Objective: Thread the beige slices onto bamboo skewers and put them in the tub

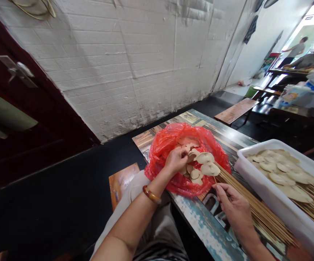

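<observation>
An open red plastic bag [157, 145] rests on the table, holding loose, thin, pale beige slices [196, 175] that look like potato. Inside it, my left hand [176, 159] has its fingers pinched at a slice among the others; its fingertips are partly hidden. My right hand [234, 203] grips the lower part of a thin wooden skewer [215, 179] between thumb and fingers. Threaded near that skewer's upper end are pale slices [210, 169], held over the bag. Beside my right hand lies a bundle of bare wooden skewers [254, 206], pointing towards the bag.
On the right stands a white plastic tub [254, 185] with skewered slices [279, 168] inside. The patterned table [195, 214] carries it all. A wooden bench [237, 110] is beyond, a stool [122, 181] at left. Two people are at the far right, one seated at another table.
</observation>
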The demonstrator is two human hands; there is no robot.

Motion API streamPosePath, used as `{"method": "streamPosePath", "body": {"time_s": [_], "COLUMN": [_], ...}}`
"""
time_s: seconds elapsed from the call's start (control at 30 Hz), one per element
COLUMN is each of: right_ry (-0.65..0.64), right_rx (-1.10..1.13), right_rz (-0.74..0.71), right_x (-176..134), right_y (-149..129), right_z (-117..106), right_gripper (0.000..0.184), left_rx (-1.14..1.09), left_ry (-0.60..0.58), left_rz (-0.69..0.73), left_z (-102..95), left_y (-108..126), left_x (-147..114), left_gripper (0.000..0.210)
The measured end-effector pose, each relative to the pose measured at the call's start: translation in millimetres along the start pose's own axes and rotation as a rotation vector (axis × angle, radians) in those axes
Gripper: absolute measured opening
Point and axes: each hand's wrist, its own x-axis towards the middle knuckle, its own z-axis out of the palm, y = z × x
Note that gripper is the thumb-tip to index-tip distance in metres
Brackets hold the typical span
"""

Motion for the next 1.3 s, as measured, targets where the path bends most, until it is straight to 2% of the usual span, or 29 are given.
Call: {"method": "streamPosePath", "body": {"time_s": [0.1, 0.2, 0.27, 0.37, 0.53, 0.6, 0.73, 0.83, 0.97, 1.07, 1.3], "right_ry": [-0.055, -0.063, -0.068, -0.075, -0.068, -0.068, -0.077, -0.071, -0.075, -0.074, -0.065], "right_rx": [0.013, 0.026, 0.029, 0.022, 0.010, 0.010, 0.012, 0.018, 0.016, 0.015, -0.012], "right_rz": [0.023, 0.024, 0.019, 0.021, 0.033, 0.041, 0.054, 0.057, 0.060, 0.053, -0.055], "right_x": [-0.1, -0.5, -0.8, -1.1, -1.5, -1.7, -1.9, -1.9, -1.9, -2.3, -5.8], "right_y": [1.0, 1.8, 1.8, 1.9, 3.7, 4.3, 3.7, 2.5, 2.5, 2.0, -10.1], "right_z": [-0.3, -0.3, -0.4, -0.4, 0.8, 1.1, 1.0, 0.9, 1.4, 1.8, 2.8], "right_gripper": [0.038, 0.039, 0.039, 0.039, 0.039, 0.039, 0.039, 0.040, 0.041, 0.040, 0.037], "left_rx": [-0.396, -0.762, -0.924, -1.058, -1.079, -0.957, -0.562, -0.451, -0.489, -0.616, -1.106], "left_ry": [0.064, 0.032, 0.021, 0.048, 0.069, 0.113, 0.222, 0.229, 0.256, 0.260, 0.077], "left_rz": [-0.198, -0.382, -0.456, -0.493, -0.472, -0.413, -0.179, -0.119, -0.185, -0.288, -0.475], "left_z": [-1.9, -5.1, -6.8, -7.4, -4.5, -2.5, 2.0, 4.6, 5.0, 2.3, -2.2], "left_y": [0.1, 2.1, 3.9, 6.5, 10.2, 10.3, 6.9, 3.1, 0.4, 0.6, 5.0], "left_x": [2.0, -0.6, -4.0, -8.3, -8.3, -7.1, -6.3, -7.2, -7.6, -8.2, -18.0], "left_gripper": [0.009, 0.013, 0.017, 0.026, 0.035, 0.028, 0.010, 0.006, 0.005, 0.010, 0.033]}}
